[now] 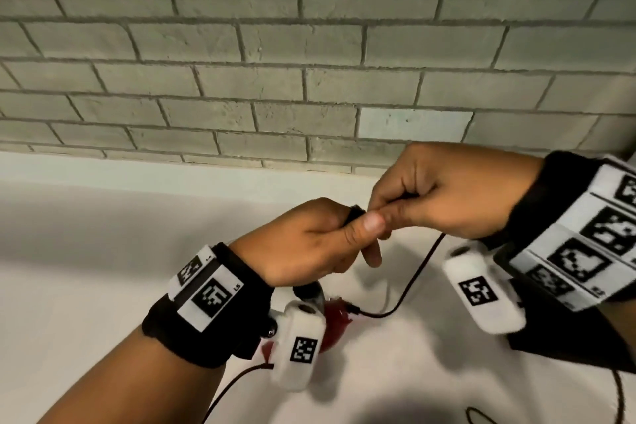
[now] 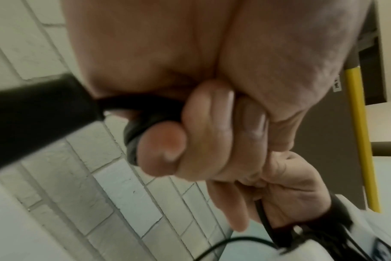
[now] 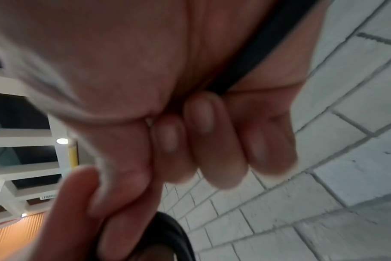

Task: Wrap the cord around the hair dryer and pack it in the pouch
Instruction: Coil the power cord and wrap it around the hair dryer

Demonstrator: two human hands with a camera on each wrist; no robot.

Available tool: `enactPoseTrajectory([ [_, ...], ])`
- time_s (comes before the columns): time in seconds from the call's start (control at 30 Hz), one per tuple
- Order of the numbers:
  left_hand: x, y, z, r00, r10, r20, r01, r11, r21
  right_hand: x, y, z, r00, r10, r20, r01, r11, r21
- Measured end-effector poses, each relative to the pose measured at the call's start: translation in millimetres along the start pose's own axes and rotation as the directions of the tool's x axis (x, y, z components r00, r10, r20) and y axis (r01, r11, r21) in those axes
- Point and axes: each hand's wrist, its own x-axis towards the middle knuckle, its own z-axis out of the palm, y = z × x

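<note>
Both hands meet above the white table [image 1: 103,268]. My left hand [image 1: 309,244] grips a bundle of black cord [image 2: 150,121], and a thick black part [image 1: 306,289] sticks out below the fist. My right hand [image 1: 430,193] pinches the cord [image 3: 263,53] right beside the left thumb. From there the cord [image 1: 416,272] hangs in a slack curve down to the red hair dryer [image 1: 335,318]. The dryer sits under my left wrist, mostly hidden by the wrist camera. A flat black shape [image 1: 557,344], perhaps the pouch, lies under my right forearm.
A pale brick wall [image 1: 309,62] rises right behind the table. More cord trails off the front edge at the lower left [image 1: 234,385] and loops at the lower right [image 1: 616,399]. A yellow pole [image 2: 357,132] stands off to the side.
</note>
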Motion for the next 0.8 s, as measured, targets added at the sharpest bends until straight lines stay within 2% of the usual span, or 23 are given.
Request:
enactPoseTrajectory([
  [0.13,-5.7,5.4,8.0,0.995,0.014,0.101,-0.03,0.987,0.16,-2.3,3.9,-4.0,0.954,0.081,0.287,-0.092,0.995,0.027],
  [0.2,-6.2,8.5,8.6,0.99,0.01,0.139,-0.034,0.985,0.167,-3.7,5.6,-6.1,0.937,0.099,0.334,-0.123,0.991,0.051],
  [0.37,-3.2,-1.1,7.7,0.993,-0.019,0.12,0.02,1.0,-0.008,-3.6,10.3,-7.4,0.987,0.06,0.146,-0.053,0.997,-0.052],
  [0.43,-2.0,-7.2,10.7,0.992,-0.018,0.124,0.035,0.99,-0.139,-3.2,10.4,-3.4,0.993,0.012,0.118,0.002,0.993,-0.116],
  [0.5,-1.8,-10.5,12.9,0.99,-0.009,0.144,0.049,0.959,-0.279,-3.4,11.4,-3.5,0.993,-0.029,0.117,0.042,0.993,-0.107],
  [0.57,-2.2,-10.2,14.2,0.987,0.033,0.158,0.035,0.914,-0.405,-3.6,15.2,-3.8,0.99,-0.073,0.119,0.066,0.996,0.064],
  [0.67,0.1,-4.2,15.9,0.978,0.133,0.163,-0.021,0.832,-0.554,-0.2,24.4,3.9,0.987,-0.156,0.048,0.122,0.901,0.417],
  [0.73,4.5,-1.6,17.3,0.977,0.158,0.141,-0.042,0.799,-0.6,3.0,28.1,14.7,0.987,-0.159,-0.032,0.153,0.847,0.509],
  [0.8,8.5,-1.0,18.3,0.978,0.175,0.117,-0.055,0.75,-0.659,5.7,28.7,27.1,0.981,-0.128,-0.144,0.185,0.833,0.522],
])
